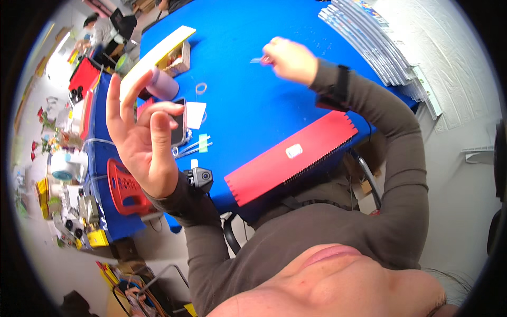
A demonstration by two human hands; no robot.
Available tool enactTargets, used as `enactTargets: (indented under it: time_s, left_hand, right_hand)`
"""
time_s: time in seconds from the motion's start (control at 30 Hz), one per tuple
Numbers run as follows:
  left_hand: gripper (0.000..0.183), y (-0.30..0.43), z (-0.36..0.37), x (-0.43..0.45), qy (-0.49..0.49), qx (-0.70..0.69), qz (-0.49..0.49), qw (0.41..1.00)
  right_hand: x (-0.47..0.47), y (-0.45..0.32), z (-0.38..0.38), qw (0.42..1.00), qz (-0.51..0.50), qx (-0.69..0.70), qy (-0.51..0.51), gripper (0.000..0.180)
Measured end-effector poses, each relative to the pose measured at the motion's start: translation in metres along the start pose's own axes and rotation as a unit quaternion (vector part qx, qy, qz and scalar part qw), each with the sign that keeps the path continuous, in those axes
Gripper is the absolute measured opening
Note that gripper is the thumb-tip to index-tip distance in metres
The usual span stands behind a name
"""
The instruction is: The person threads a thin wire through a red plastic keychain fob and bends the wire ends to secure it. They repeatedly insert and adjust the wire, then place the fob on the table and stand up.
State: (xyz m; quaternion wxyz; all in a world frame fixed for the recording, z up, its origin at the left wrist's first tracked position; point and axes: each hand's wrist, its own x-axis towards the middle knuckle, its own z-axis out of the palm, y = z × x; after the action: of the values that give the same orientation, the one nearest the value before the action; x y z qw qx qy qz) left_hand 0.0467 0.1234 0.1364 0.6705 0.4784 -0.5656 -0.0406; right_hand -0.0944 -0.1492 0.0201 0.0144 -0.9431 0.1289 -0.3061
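My left hand (144, 138) is raised at the left with its fingers apart and partly bent, holding nothing visible. Behind its fingers are a pinkish cylinder (163, 84) and a phone (179, 128). My right hand (291, 59), slightly blurred, is closed over the far part of the blue-covered table (233, 91). Its fingers grip a small reddish item (266, 60), with a thin clear strip (255, 60) sticking out; what it is cannot be told. A red panel with notched ends (261, 170) lies along the near table edge, bearing a small white piece (294, 151).
Stacked clear-sleeved sheets (372, 47) line the right side. A tape roll (201, 88), white card (196, 115), clear sticks (194, 147), a small box (178, 59) and a long yellow-white panel (158, 55) lie at left. A red plastic chair (126, 190) and another person (101, 33) are beyond.
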Motion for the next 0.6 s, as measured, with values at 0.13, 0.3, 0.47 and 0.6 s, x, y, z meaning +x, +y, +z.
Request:
enactTargets:
  time_s: [0.13,0.3,0.47,0.6]
  left_hand:
    - [0.065,0.004,0.011,-0.019,-0.045,0.032,-0.027,0.998]
    - [0.055,-0.010,0.011,-0.039,-0.156,0.159,-0.109,0.969]
    - [0.028,-0.070,0.007,-0.033,-0.246,0.190,-0.226,0.923]
    - [0.020,-0.143,0.017,-0.018,-0.286,0.239,-0.231,0.899]
  right_hand:
    - [-0.026,0.064,-0.055,0.999,0.050,0.004,-0.006,0.017]
    - [-0.080,0.162,-0.065,0.975,0.218,-0.003,-0.035,0.024]
    - [-0.111,0.223,-0.020,0.876,0.427,0.210,-0.082,0.022]
    - [-0.111,0.242,0.001,0.879,0.423,0.207,-0.079,0.022]
